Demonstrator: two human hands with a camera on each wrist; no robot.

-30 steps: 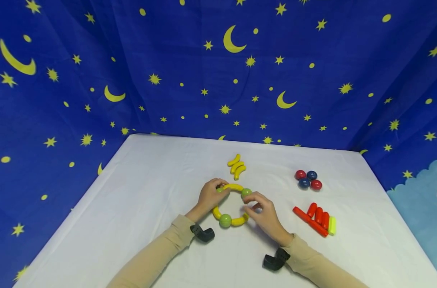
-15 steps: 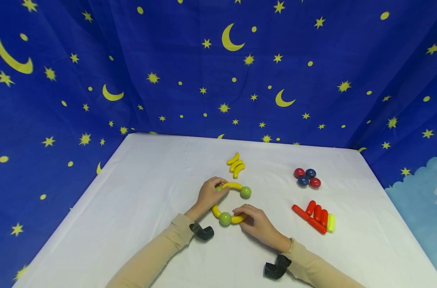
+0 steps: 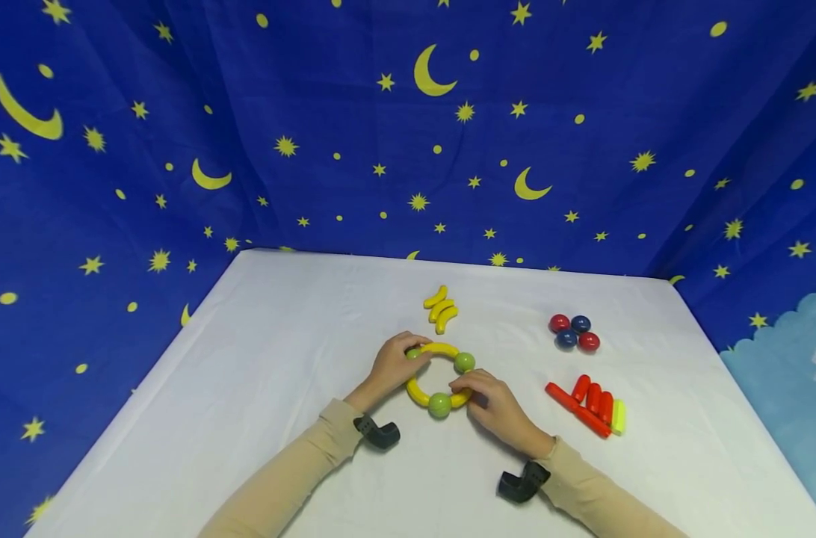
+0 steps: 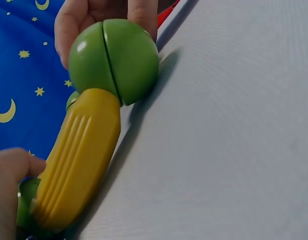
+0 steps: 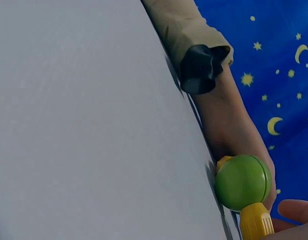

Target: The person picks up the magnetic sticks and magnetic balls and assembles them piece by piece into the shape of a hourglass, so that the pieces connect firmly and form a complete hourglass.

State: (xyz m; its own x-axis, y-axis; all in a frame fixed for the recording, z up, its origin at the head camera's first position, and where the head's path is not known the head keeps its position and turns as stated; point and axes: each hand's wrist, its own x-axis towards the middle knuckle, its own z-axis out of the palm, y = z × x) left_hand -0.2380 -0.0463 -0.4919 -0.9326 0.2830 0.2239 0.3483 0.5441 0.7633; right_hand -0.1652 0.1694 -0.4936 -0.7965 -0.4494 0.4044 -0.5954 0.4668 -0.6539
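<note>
Beige left sleeve, beige right sleeve, both plain and creased, left cuff loose, black left mount, bent like an elbow, dark strap, matching black right mount, bare left hand, bare right hand

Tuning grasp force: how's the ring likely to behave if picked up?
The ring may flex or part at its joints, since green balls and yellow pieces meet end to end. It may be slippery: the balls show glossy highlights. A loosened ball would probably roll, being round.

Yellow arcs, green balls, ring formation
</note>
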